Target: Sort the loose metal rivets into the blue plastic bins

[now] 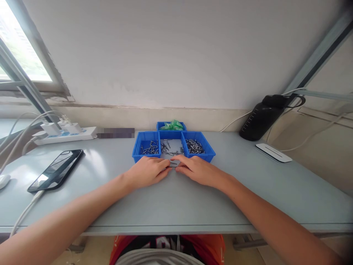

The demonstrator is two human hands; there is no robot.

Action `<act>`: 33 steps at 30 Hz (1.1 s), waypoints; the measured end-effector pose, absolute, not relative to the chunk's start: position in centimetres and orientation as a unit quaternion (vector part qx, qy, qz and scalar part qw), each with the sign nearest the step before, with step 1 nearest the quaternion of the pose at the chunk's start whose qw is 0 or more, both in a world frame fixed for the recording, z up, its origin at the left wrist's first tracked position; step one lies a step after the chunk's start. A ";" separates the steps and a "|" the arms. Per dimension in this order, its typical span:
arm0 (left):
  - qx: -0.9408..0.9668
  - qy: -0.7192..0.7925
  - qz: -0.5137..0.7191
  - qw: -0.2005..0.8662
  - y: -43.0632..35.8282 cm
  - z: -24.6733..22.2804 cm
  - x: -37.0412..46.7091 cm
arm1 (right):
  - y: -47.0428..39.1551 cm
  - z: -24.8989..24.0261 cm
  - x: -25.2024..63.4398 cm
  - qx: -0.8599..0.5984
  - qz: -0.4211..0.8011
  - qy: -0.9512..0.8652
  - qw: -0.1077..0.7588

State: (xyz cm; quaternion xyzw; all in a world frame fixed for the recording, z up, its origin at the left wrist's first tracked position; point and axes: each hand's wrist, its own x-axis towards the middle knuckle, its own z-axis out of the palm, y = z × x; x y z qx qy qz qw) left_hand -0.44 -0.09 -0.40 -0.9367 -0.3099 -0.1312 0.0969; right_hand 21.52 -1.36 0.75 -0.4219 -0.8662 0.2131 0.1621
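Observation:
My left hand [150,170] rests low over the desk with its fingers pinched together around a thin metal pin [173,166]. From the other side, my right hand [198,170] meets it, thumb and index fingertip closing on the pin's far end. The pin is too small to tell whether it is a rivet or a screw. Just behind my hands, loose metal pins [173,153] lie between two blue bins. The left blue bin [134,151] holds some similar pins; the right blue bin [207,156] holds a denser pile of them.
Behind these, a third blue bin [171,134] contains green plastic wrapping [174,125]. On the left are a phone [56,171] with a cable and a white power strip [68,135]. A black bottle [260,119] and a flat white pad [273,153] stand at the right. A wall [171,55] borders the desk.

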 end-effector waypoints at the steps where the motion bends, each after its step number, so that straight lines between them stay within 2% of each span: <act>1: -0.935 -0.318 -0.121 0.096 -0.1 -0.4 -0.4 | -1.4 0.8 21.5 -0.423 0.212 -0.866 0.162; 11: -0.918 -0.386 -0.034 0.088 -0.4 0.2 0.0 | -1.7 0.7 21.6 -0.337 0.134 -0.914 0.182; 15: -0.914 -0.396 -0.019 0.085 -0.3 0.0 0.0 | -1.6 0.9 21.8 -0.327 0.059 -0.905 0.267; 18: -0.920 -0.381 -0.021 0.092 -0.1 -0.4 -0.2 | -0.5 1.1 22.7 -0.409 -0.050 -0.850 0.328; 21: -0.927 -0.363 -0.031 0.089 0.0 -0.7 -0.3 | 1.0 1.0 24.1 -0.547 -0.090 -0.786 0.274; 25: -0.929 -0.356 -0.035 0.093 0.0 -0.6 -0.4 | 1.7 0.5 24.9 -0.598 -0.084 -0.774 0.192; 30: -0.930 -0.353 -0.037 0.099 0.0 -0.6 -0.4 | 0.7 0.4 23.1 -0.497 -0.126 -0.813 0.274; 33: -0.925 -0.366 -0.027 0.098 0.0 -0.7 -0.4 | 0.6 -0.1 21.4 -0.404 -0.177 -0.868 0.229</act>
